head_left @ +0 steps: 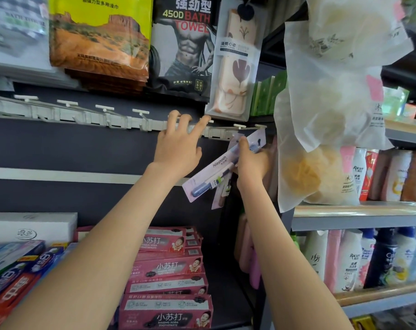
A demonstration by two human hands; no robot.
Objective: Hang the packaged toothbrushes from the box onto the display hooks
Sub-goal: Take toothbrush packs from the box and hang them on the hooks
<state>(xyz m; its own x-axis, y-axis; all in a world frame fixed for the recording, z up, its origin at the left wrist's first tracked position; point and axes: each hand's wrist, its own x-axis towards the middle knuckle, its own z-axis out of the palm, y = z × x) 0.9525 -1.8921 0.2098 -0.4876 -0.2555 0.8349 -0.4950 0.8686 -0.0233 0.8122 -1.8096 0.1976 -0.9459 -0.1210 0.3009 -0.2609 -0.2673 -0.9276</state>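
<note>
Up at the rail of white display hooks (pixel 107 116) on the dark back panel, we have both arms raised. The left hand (pixel 178 148) lies on the rail with its fingers spread, the tips draped over the hook ends and holding nothing.

Just to the right, the right hand (pixel 251 160) pinches a toothbrush pack (pixel 216 170), with the thumb pressed on the front face and the fingers tucked behind. The pack is a long, pale lilac-pink card under a clear blister. It carries a blue-handled brush, and the name "Niepoth" is printed along it. It's tilted steeply, with the handle end low and to the left. The head end is up by the rightmost hook (pixel 240 126), but we cannot tell whether the card's hole is on the hook. A second pack (pixel 220 198) peeks out behind and below it. We can't make out whether the same hand holds that one too.

Above the rail hang bath towel packets (pixel 183 44). Frosted bags of bath sponges (pixel 325 139) dangle on the right, in front of a shelf (pixel 359 215) of shampoo bottles (pixel 352 260). Down below our arms sit stacked pink toothpaste boxes (pixel 168 270).
</note>
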